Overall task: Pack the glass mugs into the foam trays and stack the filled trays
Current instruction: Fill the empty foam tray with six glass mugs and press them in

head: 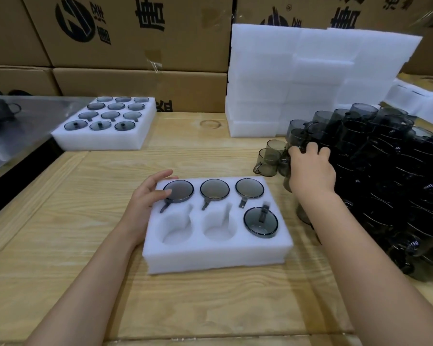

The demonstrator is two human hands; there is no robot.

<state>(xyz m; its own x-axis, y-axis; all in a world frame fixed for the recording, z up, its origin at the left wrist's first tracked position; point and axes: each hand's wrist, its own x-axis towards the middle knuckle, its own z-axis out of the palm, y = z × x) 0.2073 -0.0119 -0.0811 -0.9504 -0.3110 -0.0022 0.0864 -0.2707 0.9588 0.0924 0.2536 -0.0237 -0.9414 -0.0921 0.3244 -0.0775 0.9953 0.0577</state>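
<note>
Foam tray nearest me, four mugs seated, two near pockets unfilled. My left hand rests on its left edge, fingers loose. My right hand curls round a mug at the mug pile. Filled tray far left.

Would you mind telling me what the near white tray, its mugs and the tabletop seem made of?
Foam tray: soft white foam, matte, with fuzzy cut edges. Glass mugs: smoky grey glass, see-through, glossy rims. Tabletop: pale wood, probably unfinished, showing grain and plank seams.
</note>
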